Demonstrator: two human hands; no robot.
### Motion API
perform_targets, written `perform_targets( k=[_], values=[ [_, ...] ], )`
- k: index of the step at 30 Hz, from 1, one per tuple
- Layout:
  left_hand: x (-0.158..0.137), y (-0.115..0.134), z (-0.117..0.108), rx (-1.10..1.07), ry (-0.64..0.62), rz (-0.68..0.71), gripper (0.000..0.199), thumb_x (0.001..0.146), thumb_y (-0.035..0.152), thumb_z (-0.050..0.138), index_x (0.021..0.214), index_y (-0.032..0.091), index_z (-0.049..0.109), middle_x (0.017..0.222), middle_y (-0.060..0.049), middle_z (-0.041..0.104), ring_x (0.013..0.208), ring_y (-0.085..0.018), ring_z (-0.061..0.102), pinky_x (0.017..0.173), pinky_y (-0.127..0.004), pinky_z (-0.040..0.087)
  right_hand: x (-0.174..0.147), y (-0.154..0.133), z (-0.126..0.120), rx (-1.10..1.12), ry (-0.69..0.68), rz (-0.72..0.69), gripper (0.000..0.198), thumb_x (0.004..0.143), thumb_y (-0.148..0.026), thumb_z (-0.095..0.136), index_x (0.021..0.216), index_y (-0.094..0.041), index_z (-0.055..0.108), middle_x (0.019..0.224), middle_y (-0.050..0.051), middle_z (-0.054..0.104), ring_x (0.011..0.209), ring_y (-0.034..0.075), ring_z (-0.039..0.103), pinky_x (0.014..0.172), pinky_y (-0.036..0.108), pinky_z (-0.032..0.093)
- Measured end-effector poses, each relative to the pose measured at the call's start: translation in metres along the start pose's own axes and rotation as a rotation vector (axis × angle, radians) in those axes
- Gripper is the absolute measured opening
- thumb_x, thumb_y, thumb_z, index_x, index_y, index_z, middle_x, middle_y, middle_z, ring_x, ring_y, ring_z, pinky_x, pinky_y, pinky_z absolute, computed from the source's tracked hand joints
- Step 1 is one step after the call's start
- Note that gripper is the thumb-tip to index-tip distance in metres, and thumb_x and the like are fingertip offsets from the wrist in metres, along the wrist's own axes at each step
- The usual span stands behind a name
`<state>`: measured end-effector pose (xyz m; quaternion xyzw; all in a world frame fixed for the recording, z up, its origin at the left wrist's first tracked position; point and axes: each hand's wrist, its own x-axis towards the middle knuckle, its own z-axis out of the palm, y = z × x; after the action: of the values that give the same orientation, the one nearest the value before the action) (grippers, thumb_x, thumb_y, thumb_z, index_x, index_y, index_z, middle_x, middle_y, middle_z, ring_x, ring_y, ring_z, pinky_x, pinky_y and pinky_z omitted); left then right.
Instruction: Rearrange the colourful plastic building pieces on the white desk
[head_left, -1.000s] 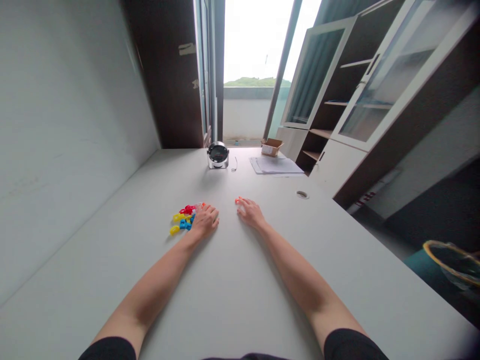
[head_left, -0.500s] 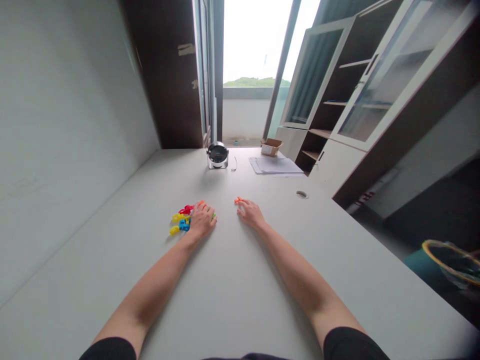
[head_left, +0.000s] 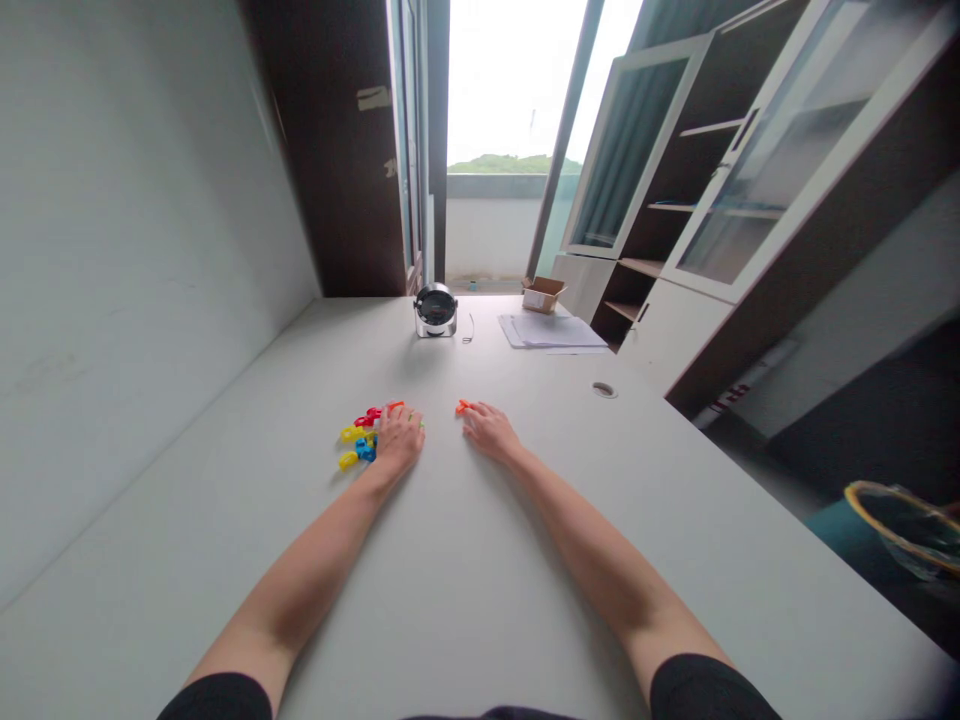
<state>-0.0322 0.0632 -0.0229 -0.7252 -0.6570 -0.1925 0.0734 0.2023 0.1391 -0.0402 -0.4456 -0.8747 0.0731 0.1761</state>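
A long grey table [head_left: 465, 600] fills the view. Toward its far end lies a stack of papers [head_left: 553, 331], with a small round fan [head_left: 436, 309] left of them. Nearer, the left hand [head_left: 398, 438] lies flat, fingers spread, on a cluster of coloured plastic pieces [head_left: 358, 438]. Just right of that cluster, the right hand [head_left: 489, 432] rests palm down, its fingertips touching one orange piece [head_left: 462, 406].

No text, label or number could be read anywhere; the red marks on the cabinet base [head_left: 726, 402] at three o'clock and the small cardboard box [head_left: 543, 293] at one o'clock stayed illegible.
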Motion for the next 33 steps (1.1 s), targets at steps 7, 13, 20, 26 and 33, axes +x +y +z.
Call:
perform_targets(
  k=[7,13,20,26,33],
  values=[
    [0.000,0.003,-0.003,0.016,-0.005,0.052,0.019,0.091,0.026,0.051,0.103,0.024,0.065,0.118,-0.009,0.063,0.120,-0.029,0.048,0.119,-0.054,0.016,-0.002,0.004,-0.001,-0.038,0.088,0.114,0.039,0.094,-0.039,0.055,0.131,-0.026,0.059,0.139,0.007,0.056,0.131,0.026,0.044,0.111,0.041,0.033],
    [0.000,0.005,-0.004,0.009,-0.007,0.102,0.016,0.090,0.025,0.052,0.099,0.024,0.065,0.119,-0.009,0.063,0.120,-0.029,0.048,0.118,-0.055,0.017,-0.003,0.006,-0.002,-0.042,0.133,0.241,0.035,0.094,-0.039,0.054,0.125,-0.027,0.064,0.127,0.011,0.060,0.117,0.028,0.050,0.100,0.039,0.039],
    [0.001,0.004,-0.002,-0.004,-0.044,0.115,0.016,0.091,0.026,0.052,0.101,0.023,0.065,0.117,-0.009,0.063,0.119,-0.027,0.048,0.110,-0.049,0.032,-0.002,0.008,-0.001,-0.033,0.129,0.243,0.038,0.094,-0.040,0.053,0.129,-0.028,0.062,0.126,0.012,0.057,0.115,0.028,0.049,0.099,0.040,0.039],
    [0.002,0.002,0.004,-0.055,-0.032,0.230,0.018,0.090,0.024,0.053,0.103,0.022,0.066,0.121,-0.009,0.063,0.121,-0.025,0.050,0.111,-0.044,0.036,-0.003,0.008,0.002,-0.010,0.145,0.222,0.035,0.096,-0.038,0.050,0.126,-0.026,0.062,0.138,0.011,0.050,0.123,0.029,0.045,0.104,0.041,0.037],
    [0.003,0.007,0.002,-0.107,-0.095,0.404,0.021,0.092,0.022,0.051,0.107,0.023,0.066,0.127,-0.007,0.062,0.119,-0.022,0.053,0.107,-0.040,0.041,-0.001,0.010,0.005,-0.042,0.126,0.164,0.038,0.094,-0.038,0.053,0.129,-0.026,0.058,0.145,0.009,0.047,0.132,0.027,0.039,0.108,0.042,0.035]
  ],
)
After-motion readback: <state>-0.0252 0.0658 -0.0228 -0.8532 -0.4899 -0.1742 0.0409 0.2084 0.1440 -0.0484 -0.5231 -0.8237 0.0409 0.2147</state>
